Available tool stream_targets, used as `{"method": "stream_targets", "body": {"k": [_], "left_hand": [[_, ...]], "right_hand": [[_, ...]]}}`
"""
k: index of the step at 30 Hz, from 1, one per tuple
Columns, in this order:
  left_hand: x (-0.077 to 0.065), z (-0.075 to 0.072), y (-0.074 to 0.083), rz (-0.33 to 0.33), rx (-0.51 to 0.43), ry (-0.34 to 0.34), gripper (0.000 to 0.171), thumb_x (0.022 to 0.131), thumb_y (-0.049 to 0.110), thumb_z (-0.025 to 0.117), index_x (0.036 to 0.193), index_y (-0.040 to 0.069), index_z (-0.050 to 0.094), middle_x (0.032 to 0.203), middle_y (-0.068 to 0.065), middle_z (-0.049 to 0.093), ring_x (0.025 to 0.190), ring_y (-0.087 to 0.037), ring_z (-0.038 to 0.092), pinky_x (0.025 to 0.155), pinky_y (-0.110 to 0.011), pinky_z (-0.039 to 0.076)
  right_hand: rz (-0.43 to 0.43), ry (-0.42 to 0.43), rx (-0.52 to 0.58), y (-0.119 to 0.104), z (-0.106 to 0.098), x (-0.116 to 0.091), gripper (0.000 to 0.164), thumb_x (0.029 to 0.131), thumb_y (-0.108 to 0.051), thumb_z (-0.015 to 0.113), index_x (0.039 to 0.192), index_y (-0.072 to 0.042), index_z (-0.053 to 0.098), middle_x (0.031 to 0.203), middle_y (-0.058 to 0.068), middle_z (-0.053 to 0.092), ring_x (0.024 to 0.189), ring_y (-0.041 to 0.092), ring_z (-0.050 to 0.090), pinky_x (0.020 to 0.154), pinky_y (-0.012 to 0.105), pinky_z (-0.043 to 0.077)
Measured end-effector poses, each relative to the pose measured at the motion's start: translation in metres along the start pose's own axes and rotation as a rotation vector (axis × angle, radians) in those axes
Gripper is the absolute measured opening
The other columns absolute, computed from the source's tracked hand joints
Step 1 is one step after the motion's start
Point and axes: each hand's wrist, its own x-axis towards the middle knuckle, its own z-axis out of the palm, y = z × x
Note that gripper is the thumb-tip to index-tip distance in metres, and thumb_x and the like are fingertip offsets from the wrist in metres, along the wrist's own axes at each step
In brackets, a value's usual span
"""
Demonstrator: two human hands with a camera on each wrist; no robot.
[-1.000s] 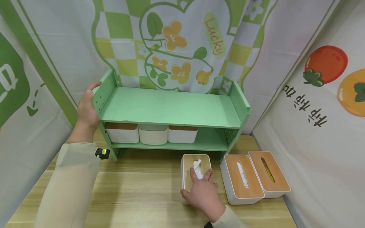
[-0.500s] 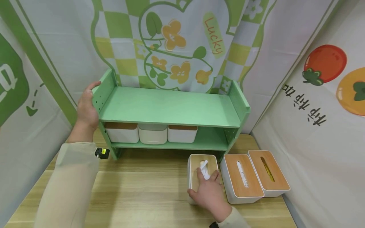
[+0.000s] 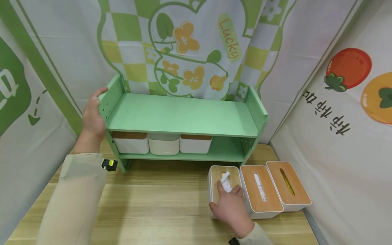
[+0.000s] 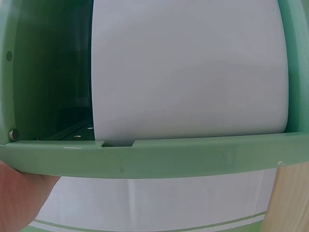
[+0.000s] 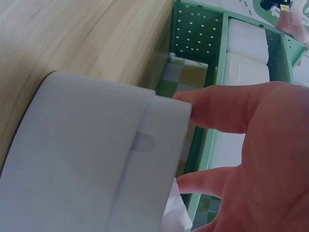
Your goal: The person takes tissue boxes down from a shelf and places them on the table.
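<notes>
My left hand [image 3: 93,117] grips the left end panel of a green shelf [image 3: 183,114]. In the left wrist view a bit of this hand shows below the panel edge. My right hand [image 3: 229,207] lies over a white tissue box [image 3: 216,185] with a light wood lid. Its thumb is at the left edge and its other fingers spread over the lid around a white tissue [image 3: 226,182]. In the right wrist view, the thumb [image 5: 217,106] is at the lid's edge. This box stands right beside a second tissue box [image 3: 261,189] with an orange-brown wood lid.
A third wood-lidded box [image 3: 289,183], with a yellowish slot, stands at the far right. On the lower shelf board sit a white box [image 3: 131,144], a cream container [image 3: 164,146] and another white box [image 3: 196,145], at left and centre. Printed curtains surround the wooden table [image 3: 147,197].
My right hand has slid the light-lidded tissue box rightward across the table, closing the gap to the second box. My left hand has stayed on the shelf's end panel.
</notes>
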Motion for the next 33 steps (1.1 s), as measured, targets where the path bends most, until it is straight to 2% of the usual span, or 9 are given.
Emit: {"method": "stream_targets", "body": {"k": [6,9,14,20,27,30,33], "left_hand": [[-0.0016,0.0002,0.0018,0.004,-0.001,0.001,0.060,0.105,0.043,0.004,0.156,0.033,0.033,0.163,0.008,0.016,0.146,-0.016,0.008,0.113,-0.043,0.001],[-0.0027,0.0006,0.0031,-0.001,0.000,0.003,0.059,0.104,0.044,0.004,0.155,0.036,0.034,0.162,0.009,0.017,0.143,-0.018,0.012,0.111,-0.045,0.006],[-0.0030,0.0013,0.0039,-0.002,-0.006,0.001,0.059,0.104,0.045,0.005,0.154,0.039,0.034,0.162,0.010,0.018,0.140,-0.020,0.015,0.109,-0.046,0.008],[-0.0020,0.0013,0.0029,0.019,-0.006,0.002,0.059,0.104,0.044,0.005,0.154,0.037,0.035,0.161,0.010,0.019,0.140,-0.017,0.014,0.111,-0.044,0.004],[-0.0011,0.0015,0.0016,0.016,-0.008,0.008,0.059,0.105,0.042,0.005,0.155,0.034,0.035,0.161,0.007,0.021,0.133,-0.019,0.020,0.106,-0.042,0.011],[-0.0007,0.0011,0.0014,0.010,-0.008,0.005,0.060,0.105,0.042,0.005,0.156,0.031,0.034,0.162,0.005,0.018,0.140,-0.018,0.015,0.111,-0.042,0.006],[-0.0012,0.0003,0.0011,0.007,-0.003,0.003,0.060,0.105,0.042,0.005,0.156,0.031,0.033,0.163,0.005,0.017,0.144,-0.018,0.011,0.112,-0.044,0.001]], "right_hand": [[0.003,-0.022,-0.002,0.0013,-0.0045,-0.0002,0.077,0.085,-0.048,0.073,0.147,-0.009,0.049,0.123,0.060,0.032,0.118,0.072,0.034,0.092,0.068,0.039],[0.000,-0.042,0.003,0.0013,-0.0064,-0.0005,0.076,0.086,-0.046,0.072,0.147,-0.009,0.049,0.123,0.060,0.031,0.118,0.072,0.033,0.094,0.068,0.037],[-0.005,-0.063,0.013,0.0009,-0.0091,-0.0013,0.075,0.087,-0.043,0.073,0.148,-0.007,0.047,0.123,0.061,0.030,0.118,0.073,0.032,0.096,0.067,0.036],[0.007,-0.068,0.034,0.0004,-0.0093,-0.0024,0.076,0.086,-0.042,0.074,0.149,-0.008,0.046,0.125,0.061,0.029,0.119,0.073,0.031,0.096,0.067,0.037],[-0.017,-0.042,0.027,0.0028,-0.0077,-0.0035,0.080,0.085,-0.043,0.075,0.149,-0.007,0.045,0.122,0.061,0.031,0.119,0.072,0.031,0.097,0.066,0.035],[-0.023,-0.035,0.028,0.0041,-0.0075,-0.0040,0.081,0.085,-0.044,0.075,0.150,-0.007,0.044,0.122,0.061,0.031,0.118,0.072,0.032,0.097,0.066,0.035],[-0.018,-0.041,0.050,0.0049,-0.0105,-0.0049,0.082,0.085,-0.045,0.075,0.151,-0.008,0.043,0.123,0.060,0.031,0.118,0.072,0.032,0.092,0.065,0.040]]}}
